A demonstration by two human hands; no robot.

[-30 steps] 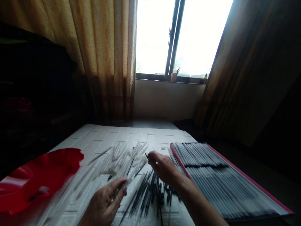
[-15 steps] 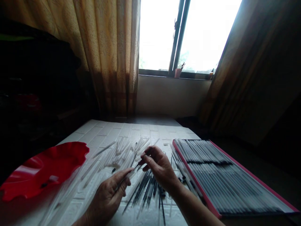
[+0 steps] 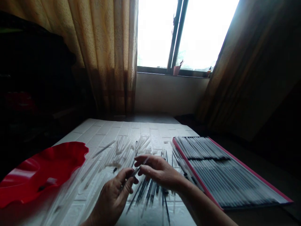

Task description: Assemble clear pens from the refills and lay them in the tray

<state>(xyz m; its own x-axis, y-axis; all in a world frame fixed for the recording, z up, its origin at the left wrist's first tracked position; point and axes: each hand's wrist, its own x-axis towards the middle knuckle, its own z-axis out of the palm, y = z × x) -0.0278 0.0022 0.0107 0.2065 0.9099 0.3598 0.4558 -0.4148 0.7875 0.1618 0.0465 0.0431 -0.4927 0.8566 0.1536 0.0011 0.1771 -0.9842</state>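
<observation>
Over the middle of the table, a slim pen (image 3: pixel 135 172) with a dark section slants up to the right between my hands. My left hand (image 3: pixel 115 193) is closed round its lower part, thumb and forefinger pinching it. My right hand (image 3: pixel 158 171) has thumb and fingers closed at the upper end, where a clear tip (image 3: pixel 146 160) sticks out. Below my hands lie several black pen refills (image 3: pixel 148 193) fanned toward me. Just beyond is a loose heap of clear pen barrels (image 3: pixel 122 149). One small black cap (image 3: pixel 115 169) rests near my left hand.
At the right, a pink-edged box (image 3: pixel 202 185) holds rows of clear pens (image 3: pixel 230 182), with loose dark pens (image 3: pixel 184 169) along its left side. A red wavy-rimmed dish (image 3: pixel 63 157) sits at the left, beside long clear plastic (image 3: pixel 68 194). Behind are a curtain and window.
My right hand has turned flatter and come lower, closing in on my left hand. The pen's clear end now shows above the right fingers. The view has shifted slightly.
</observation>
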